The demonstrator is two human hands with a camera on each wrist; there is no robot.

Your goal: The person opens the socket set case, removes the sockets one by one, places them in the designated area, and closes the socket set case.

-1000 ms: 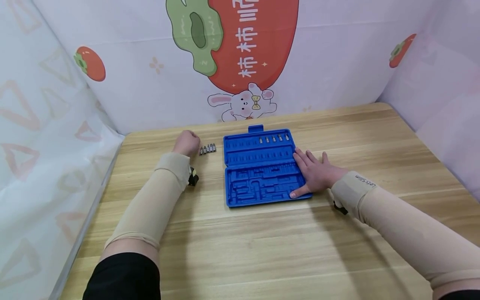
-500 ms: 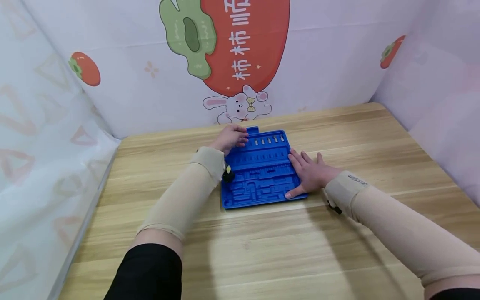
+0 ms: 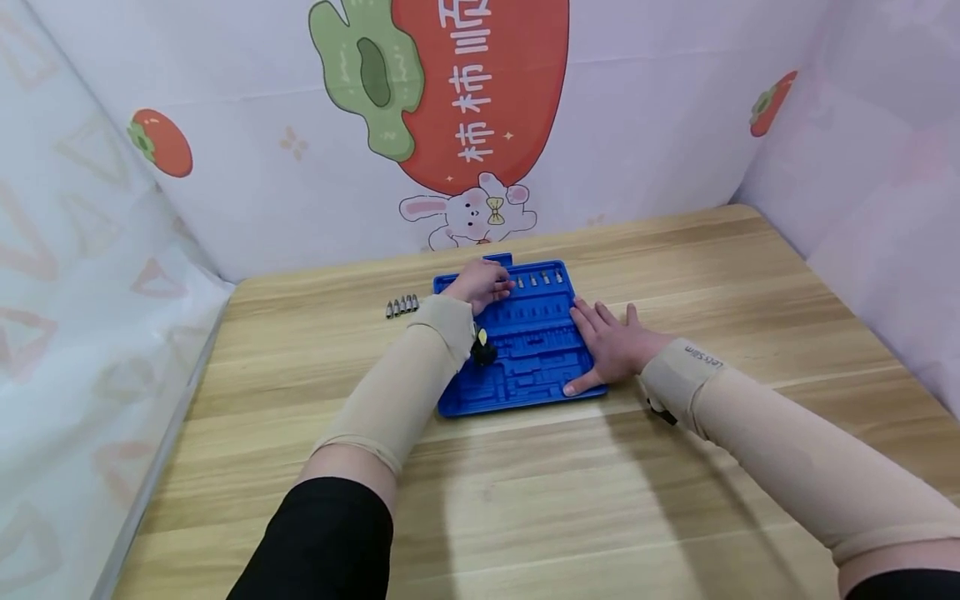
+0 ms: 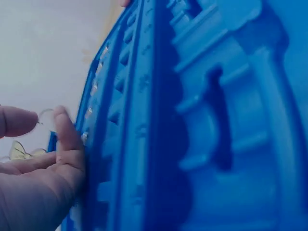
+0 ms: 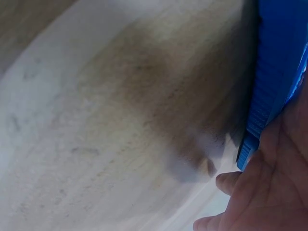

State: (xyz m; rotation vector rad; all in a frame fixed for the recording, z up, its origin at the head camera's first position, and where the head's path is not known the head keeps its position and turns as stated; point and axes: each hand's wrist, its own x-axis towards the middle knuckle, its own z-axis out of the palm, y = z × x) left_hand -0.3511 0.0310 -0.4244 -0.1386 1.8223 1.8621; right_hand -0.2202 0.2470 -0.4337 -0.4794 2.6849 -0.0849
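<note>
An opened blue plastic tool case (image 3: 525, 392) lies flat on the table, its moulded slots facing up. Several small silver screwdriver bits (image 3: 546, 277) stand in the right part of its top row. My left hand (image 3: 480, 285) is over the top-left part of the case, its fingertips near those bits. In the left wrist view my left hand (image 4: 45, 183) has thumb and a finger bent toward each other; whether they hold a bit is unclear. My right hand (image 3: 618, 346) rests spread on the case's right edge. Left of the case, several loose bits (image 3: 402, 306) lie in a row.
The wooden table (image 3: 540, 500) ends at a printed backdrop (image 3: 637, 142) with persimmons and a rabbit. A white curtain (image 3: 90, 292) hangs along the left. The case's latch tab (image 3: 498, 260) sticks out at its far side.
My left hand has moved right, from beside the loose bits to over the case's top row, covering part of it. My right hand stays on the case's edge. The head view has shifted slightly.
</note>
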